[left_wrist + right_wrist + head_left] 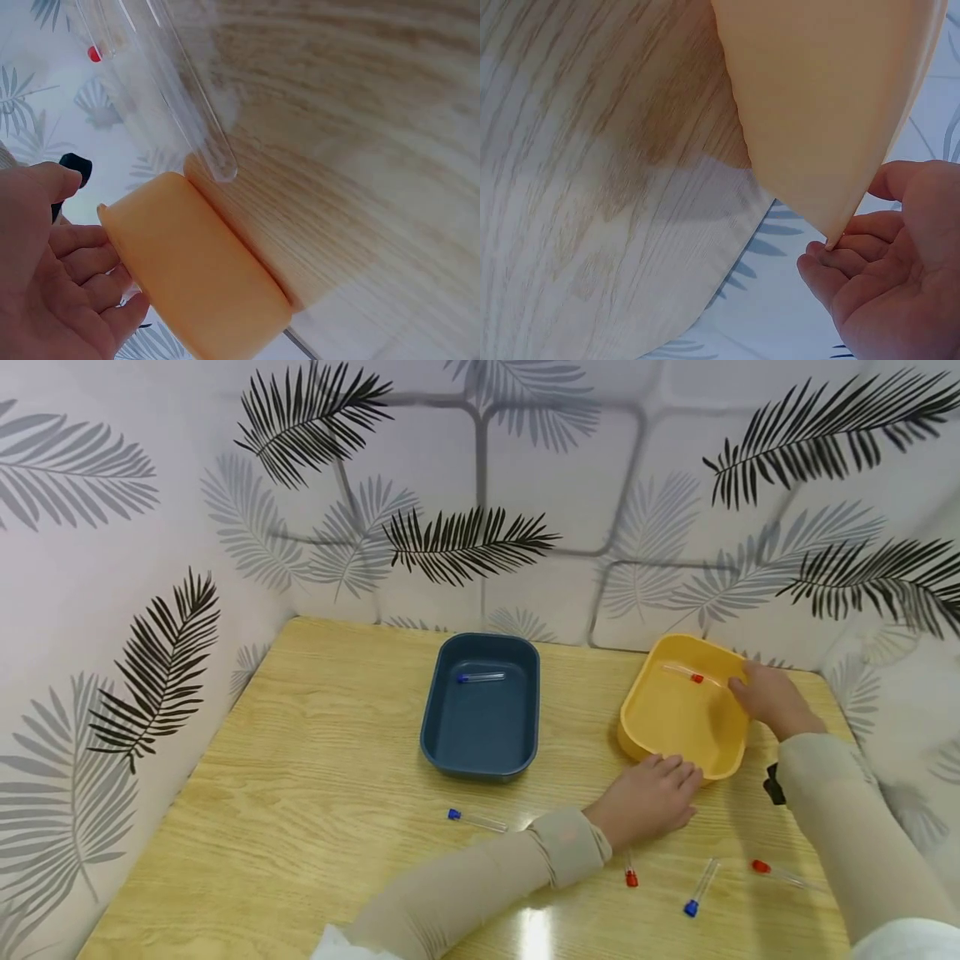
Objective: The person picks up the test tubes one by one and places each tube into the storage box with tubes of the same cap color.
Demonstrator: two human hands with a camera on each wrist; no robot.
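Head view: our left hand (648,802) and right hand (776,697) grasp the yellow bin (675,722) by its rim; nearer us than the grip lies a partly hidden red-capped tube (631,873), leftward a blue tray (480,735).

Beige-fabric-sleeved left arm (457,893) angles in from lower left; left hand (648,802) back up, fingers bent, thumb apart. Matching right arm (847,835) reaches farther forward, right hand (776,700) fingers curled.
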